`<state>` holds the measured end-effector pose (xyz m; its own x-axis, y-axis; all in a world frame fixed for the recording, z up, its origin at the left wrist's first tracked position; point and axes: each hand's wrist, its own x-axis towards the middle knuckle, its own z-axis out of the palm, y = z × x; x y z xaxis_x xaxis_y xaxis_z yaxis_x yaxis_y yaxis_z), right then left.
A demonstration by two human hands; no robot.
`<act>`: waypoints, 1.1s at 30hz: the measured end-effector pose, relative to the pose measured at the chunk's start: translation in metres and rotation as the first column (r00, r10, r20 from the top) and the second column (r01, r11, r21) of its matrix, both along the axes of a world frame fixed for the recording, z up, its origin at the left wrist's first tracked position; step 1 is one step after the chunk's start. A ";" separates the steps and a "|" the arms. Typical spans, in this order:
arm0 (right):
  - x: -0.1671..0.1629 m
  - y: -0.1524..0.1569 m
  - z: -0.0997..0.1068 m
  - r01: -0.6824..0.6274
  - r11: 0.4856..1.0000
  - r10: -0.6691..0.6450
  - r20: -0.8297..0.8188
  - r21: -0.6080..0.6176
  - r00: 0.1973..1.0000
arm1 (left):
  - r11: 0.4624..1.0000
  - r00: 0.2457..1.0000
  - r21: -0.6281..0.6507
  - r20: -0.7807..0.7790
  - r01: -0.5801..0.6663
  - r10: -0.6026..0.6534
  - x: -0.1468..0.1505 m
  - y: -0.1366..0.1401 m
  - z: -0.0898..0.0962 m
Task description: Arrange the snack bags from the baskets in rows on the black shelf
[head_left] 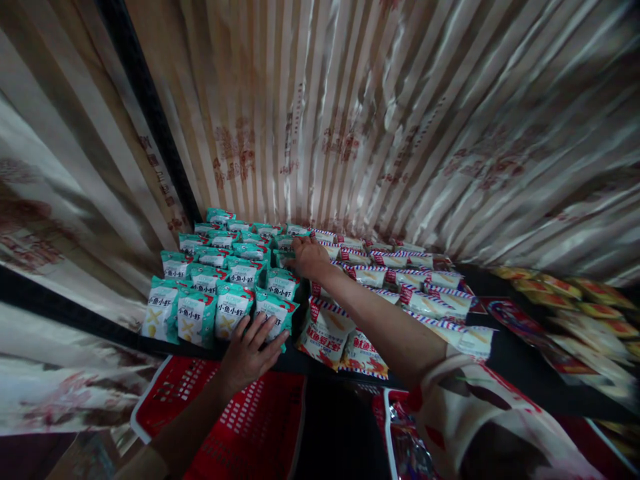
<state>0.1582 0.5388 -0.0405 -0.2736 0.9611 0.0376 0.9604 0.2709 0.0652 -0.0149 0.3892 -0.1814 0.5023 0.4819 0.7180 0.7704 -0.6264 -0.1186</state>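
Teal snack bags (191, 317) stand upright in several rows on a dark shelf. My left hand (253, 353) is at the front edge, its fingers spread and resting against the front of the rightmost teal bag of the front row. Farther back, my right hand (311, 259) reaches over the rows with curled fingers on a teal snack bag (285, 245) near the back right of the group; the fingertips are partly hidden. Beside them stand white snack bags with striped edges (327, 332), partly covered by my right forearm.
A red perforated basket (240, 413) sits below the shelf edge at left. Another container with packages (410, 433) is by my right sleeve. More yellow and red packs (560, 287) lie to the right. Striped curtain-like sheeting (310, 120) hangs behind, with a dark post (155, 107) at left.
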 end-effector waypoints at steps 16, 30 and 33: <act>-0.002 0.003 -0.003 -0.059 0.995 0.054 -0.062 -0.075 0.997 | 1.000 1.000 0.000 0.008 0.003 -0.003 0.001 0.000 -0.001; 0.003 0.003 -0.005 -0.091 0.990 0.073 -0.165 -0.104 0.984 | 1.000 0.999 -0.008 0.032 0.011 -0.011 0.003 0.000 0.001; 0.008 0.005 -0.001 -0.054 0.998 0.050 -0.143 -0.023 0.988 | 1.000 1.000 -0.005 0.025 0.013 -0.013 0.003 0.001 0.000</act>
<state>0.1658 0.5440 -0.0418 -0.3167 0.9470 0.0539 0.9440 0.3202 -0.0796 -0.0117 0.3899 -0.1812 0.4905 0.4793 0.7278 0.7649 -0.6369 -0.0961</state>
